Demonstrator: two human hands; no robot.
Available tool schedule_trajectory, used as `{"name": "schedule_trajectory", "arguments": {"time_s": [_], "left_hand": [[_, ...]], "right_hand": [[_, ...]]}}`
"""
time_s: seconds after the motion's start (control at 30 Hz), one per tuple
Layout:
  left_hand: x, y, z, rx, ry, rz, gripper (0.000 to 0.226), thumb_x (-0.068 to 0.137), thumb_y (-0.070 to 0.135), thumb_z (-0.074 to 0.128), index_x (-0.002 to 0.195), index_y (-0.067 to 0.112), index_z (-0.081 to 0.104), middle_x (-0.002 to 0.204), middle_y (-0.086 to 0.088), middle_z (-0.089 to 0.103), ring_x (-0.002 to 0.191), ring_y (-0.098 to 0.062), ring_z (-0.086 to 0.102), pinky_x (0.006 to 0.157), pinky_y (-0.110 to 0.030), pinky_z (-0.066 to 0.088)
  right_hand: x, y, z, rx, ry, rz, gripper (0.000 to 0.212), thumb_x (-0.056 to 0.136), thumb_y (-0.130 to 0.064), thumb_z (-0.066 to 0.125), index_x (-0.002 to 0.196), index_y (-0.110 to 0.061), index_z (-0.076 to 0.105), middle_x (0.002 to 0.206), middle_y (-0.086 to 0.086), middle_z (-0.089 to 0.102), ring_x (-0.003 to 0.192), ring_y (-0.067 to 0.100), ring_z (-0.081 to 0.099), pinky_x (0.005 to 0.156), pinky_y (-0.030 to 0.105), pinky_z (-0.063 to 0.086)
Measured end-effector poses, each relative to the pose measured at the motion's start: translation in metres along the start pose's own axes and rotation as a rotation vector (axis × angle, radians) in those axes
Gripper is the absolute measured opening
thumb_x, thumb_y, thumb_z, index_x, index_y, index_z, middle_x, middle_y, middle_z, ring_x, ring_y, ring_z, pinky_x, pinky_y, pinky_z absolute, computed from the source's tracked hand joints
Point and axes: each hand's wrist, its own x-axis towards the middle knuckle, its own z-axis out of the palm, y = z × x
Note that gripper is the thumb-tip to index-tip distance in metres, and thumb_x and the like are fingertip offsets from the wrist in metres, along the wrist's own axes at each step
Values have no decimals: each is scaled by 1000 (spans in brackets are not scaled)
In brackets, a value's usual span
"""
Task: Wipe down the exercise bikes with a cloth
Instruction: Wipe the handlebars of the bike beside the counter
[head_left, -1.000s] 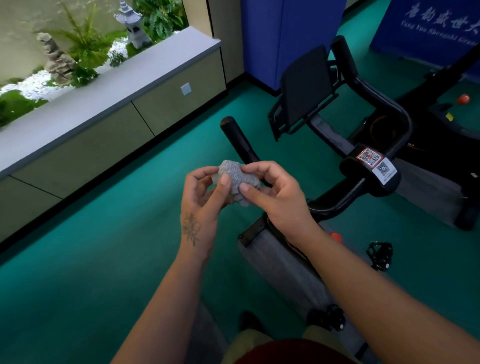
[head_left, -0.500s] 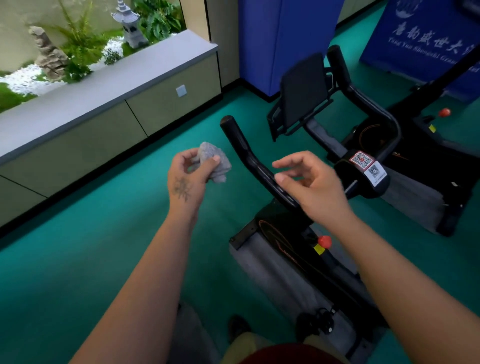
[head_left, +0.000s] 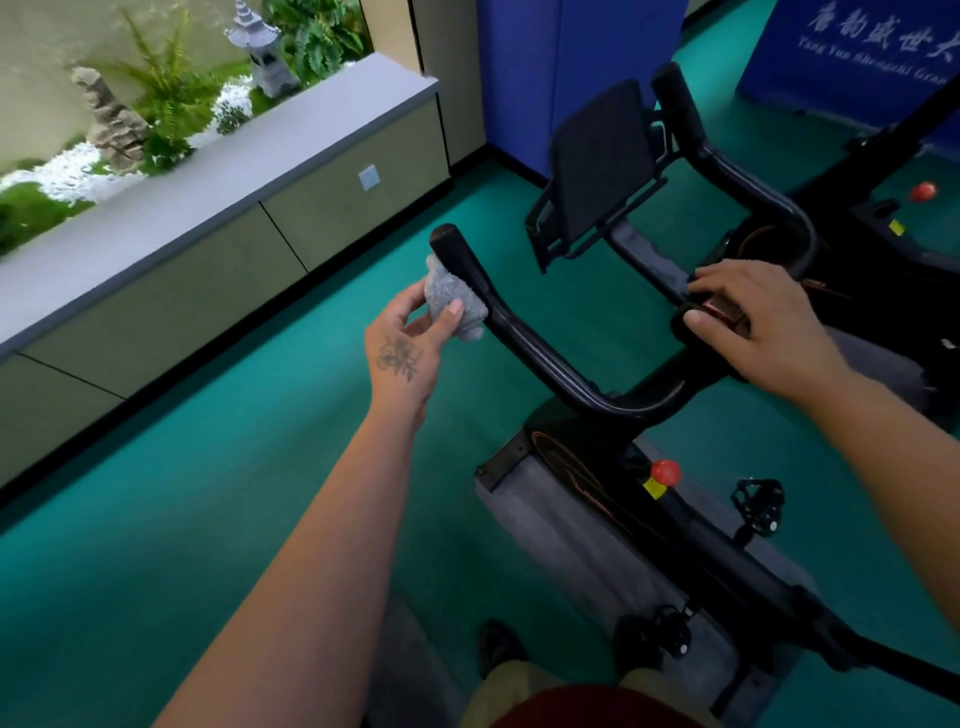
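A black exercise bike (head_left: 613, 499) stands in front of me, its curved handlebar (head_left: 524, 338) reaching toward me. My left hand (head_left: 405, 338) pinches a crumpled grey cloth (head_left: 452, 301) and holds it against the left handlebar grip, just below its rounded end. My right hand (head_left: 763, 322) rests on the handlebar's centre block, fingers curled over it and thumb at its side, covering the label there. A black tablet holder (head_left: 597, 166) rises behind the bars.
A second black bike (head_left: 883, 208) stands at the right rear. A low grey-topped cabinet (head_left: 218, 208) runs along the left wall. Blue panels (head_left: 571, 67) close the back. A pedal (head_left: 758, 504) and a red knob (head_left: 666, 472) stick out below. Green floor lies open at the left.
The cloth passed fully into my left hand, which moved up and right to the left handlebar grip. My right hand let go of it and travelled right onto the centre block.
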Motion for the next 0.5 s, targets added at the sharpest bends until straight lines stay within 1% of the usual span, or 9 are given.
{"name": "schedule_trajectory", "arguments": {"time_s": [0.07, 0.13, 0.2, 0.27, 0.33, 0.4, 0.43, 0.5], "left_hand": [[-6, -2, 1, 4, -12, -5, 44, 92, 9, 83, 134, 6, 70, 122, -14, 78, 100, -22, 79, 100, -45, 62], [-5, 1, 0, 17, -3, -3, 43, 93, 7, 82, 134, 6, 70, 125, -14, 77, 99, -22, 79, 100, -47, 62], [0, 6, -2, 22, 24, 8, 45, 93, 5, 82, 136, 4, 68, 129, -13, 76, 103, -27, 79, 101, -50, 61], [5, 10, -1, 22, 46, 14, 45, 93, 3, 80, 136, 1, 67, 131, -16, 74, 106, -33, 78, 100, -53, 61], [2, 11, 3, 10, 54, 7, 41, 94, 0, 79, 133, -2, 66, 130, -18, 73, 101, -29, 79, 94, -49, 64], [-7, 10, 11, -19, 50, -7, 36, 95, -2, 76, 130, -3, 66, 125, -16, 73, 95, -22, 79, 87, -40, 65], [-14, 8, 15, -35, 50, -17, 34, 95, -3, 75, 128, -1, 66, 124, -14, 73, 95, -20, 79, 86, -37, 65], [-32, 2, 26, -62, 51, -35, 34, 95, -5, 75, 126, 4, 67, 127, -12, 72, 97, -20, 78, 88, -35, 64]], "right_hand": [[2, -3, 12, -30, 39, 16, 54, 99, -60, 51, 133, -20, 63, 140, 4, 61, 135, 30, 52, 111, 47, 35], [2, -5, 19, -76, 69, 33, 53, 99, -60, 52, 135, -23, 61, 143, 1, 59, 137, 29, 51, 110, 48, 36], [2, -3, 19, -86, 57, 26, 53, 100, -60, 51, 138, -23, 59, 147, 0, 56, 138, 27, 49, 111, 48, 37], [5, 5, 14, -80, 9, -21, 55, 101, -60, 48, 141, -23, 57, 151, 0, 53, 140, 26, 47, 114, 47, 36], [10, 14, 9, -56, -29, -60, 56, 103, -59, 45, 143, -21, 54, 154, 1, 51, 142, 26, 46, 118, 45, 32], [14, 20, 7, 10, -28, -60, 56, 104, -56, 44, 144, -20, 53, 155, 2, 50, 144, 26, 45, 120, 44, 31], [16, 21, 7, 38, -21, -53, 55, 104, -56, 44, 145, -20, 52, 156, 1, 50, 144, 25, 45, 120, 45, 32], [16, 23, 8, 64, -8, -51, 54, 105, -57, 43, 145, -22, 51, 156, -2, 50, 144, 23, 45, 119, 47, 35]]}}
